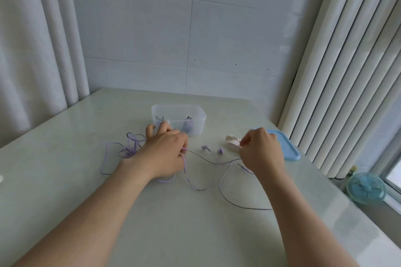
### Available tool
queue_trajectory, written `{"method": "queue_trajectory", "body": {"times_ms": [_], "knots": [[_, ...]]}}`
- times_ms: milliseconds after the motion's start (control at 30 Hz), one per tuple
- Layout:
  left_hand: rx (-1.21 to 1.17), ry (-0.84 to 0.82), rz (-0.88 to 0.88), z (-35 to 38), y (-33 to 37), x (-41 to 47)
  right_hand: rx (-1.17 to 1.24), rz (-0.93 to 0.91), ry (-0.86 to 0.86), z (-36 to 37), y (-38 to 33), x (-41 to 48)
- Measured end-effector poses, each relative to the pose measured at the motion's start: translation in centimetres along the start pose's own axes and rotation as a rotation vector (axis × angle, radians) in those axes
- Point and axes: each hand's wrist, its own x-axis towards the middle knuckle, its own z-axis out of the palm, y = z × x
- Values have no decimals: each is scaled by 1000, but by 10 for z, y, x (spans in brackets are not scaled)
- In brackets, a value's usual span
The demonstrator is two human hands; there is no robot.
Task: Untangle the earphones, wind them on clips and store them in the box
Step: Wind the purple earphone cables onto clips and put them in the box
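Stretching the purple earphone cable (204, 159) between both hands over the desk (173, 223).
Your left hand (165, 151) and right hand (261, 151) each pinch it with curled fingers (246, 141); pull harder and the knot (128, 150) beside your left wrist may tighten, short of the clip (232, 142) and box (179, 115) beyond.

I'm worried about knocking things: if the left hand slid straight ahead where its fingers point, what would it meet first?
Probably the clear plastic box: the left hand, holding the purple earphone cord, points its fingers at the box's near wall, seemingly almost touching, though depth is unclear.
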Motion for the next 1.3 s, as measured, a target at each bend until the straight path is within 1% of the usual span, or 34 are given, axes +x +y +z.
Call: {"method": "queue_trajectory", "body": {"times_ms": [67,133,233,300,467,533,633,667,733,800,933,1067,1133,1300], "knots": [[-3,70,55,-1,2,0,-108,42,-18,-5,3,-3],[-137,89,123,-4,7,-2,-198,55,-50,-10,4,-6],[-475,-50,113,-10,22,-10,-256,49,-144,-14,0,-12],[-555,-75,121,-8,28,-12,-245,40,-163,-16,-2,-14],[-575,-106,144,-6,30,-13,-232,44,-125,-23,-1,-14],[-562,-91,153,-7,31,-12,-255,46,-115,-25,1,-14],[-503,-79,142,-10,36,-12,-291,50,-145,-27,3,-14],[-497,-104,141,-12,39,-13,-298,47,-162,-27,4,-14],[-521,-167,153,-13,44,-15,-291,47,-182,-26,6,-13],[-557,-198,164,-11,48,-17,-271,57,-181,-24,8,-12],[-633,-198,166,-4,56,-20,-254,81,-183,-22,13,-9],[-475,-135,200,8,68,-19,-286,80,-197,-22,15,-8],[-449,-106,201,14,71,-18,-289,55,-221,-21,14,-6],[-382,-81,234,17,68,-17,-200,-24,-320,-15,5,-6]]}}
